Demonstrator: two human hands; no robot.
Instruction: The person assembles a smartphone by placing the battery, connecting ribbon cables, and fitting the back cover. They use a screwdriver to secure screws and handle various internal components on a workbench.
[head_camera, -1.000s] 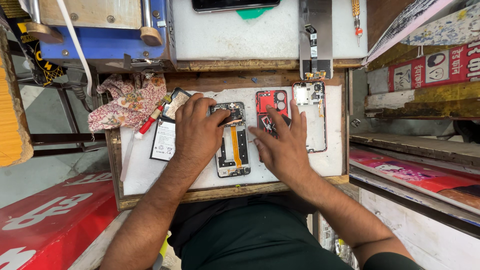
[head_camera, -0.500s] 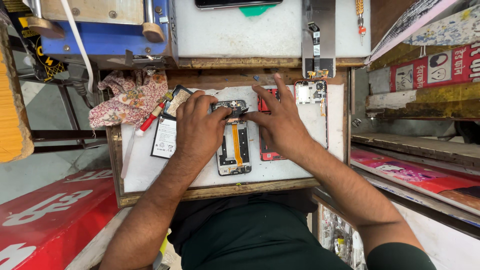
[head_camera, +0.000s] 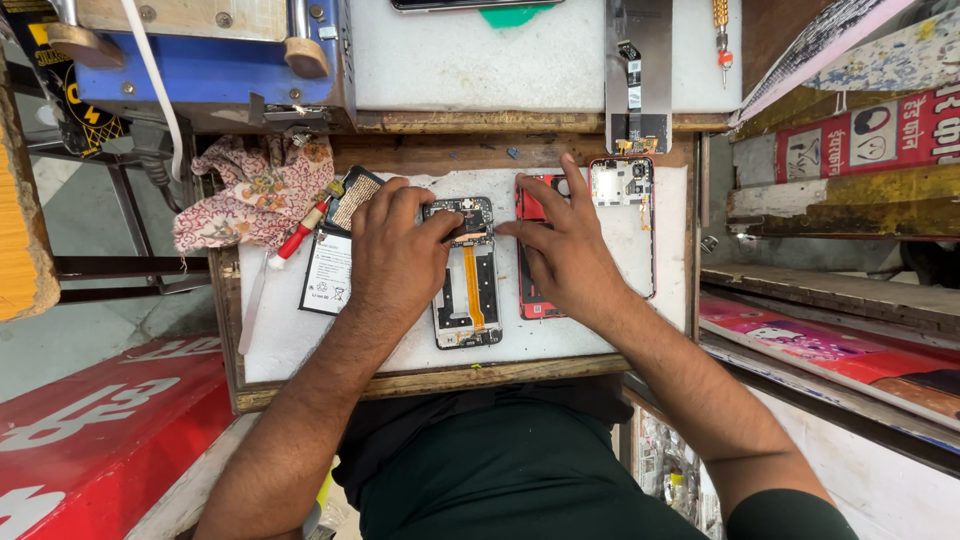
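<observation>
Roughly, from my left to my right:
Cloth: a floral rag (head_camera: 252, 190) lies bunched at the far left corner of the white work mat (head_camera: 300, 345).
Screwdriver: a red-handled screwdriver (head_camera: 296, 240) lies at the rag's edge, just beside the battery.
Battery: a flat phone battery (head_camera: 325, 275) with a white label lies on the mat, partly under my left wrist.
Left hand: my left hand (head_camera: 398, 250) lies palm down, fingers loosely curled and gripping nothing; its fingertips rest on the top end of the opened phone.
Opened phone: the opened phone (head_camera: 467, 275) lies flat in the middle of the mat between my hands, back off, with an orange flex cable (head_camera: 471, 290) running down its length.
Right hand: my right hand (head_camera: 565, 250) lies spread and flat, holding nothing; its index finger points left and touches the phone's upper right edge.
Red cover: a red back cover (head_camera: 530, 205) lies under my right palm, just beside the phone.
Frame: a second phone frame (head_camera: 625, 185) lies at the mat's right edge, its top end showing past my fingers.
</observation>
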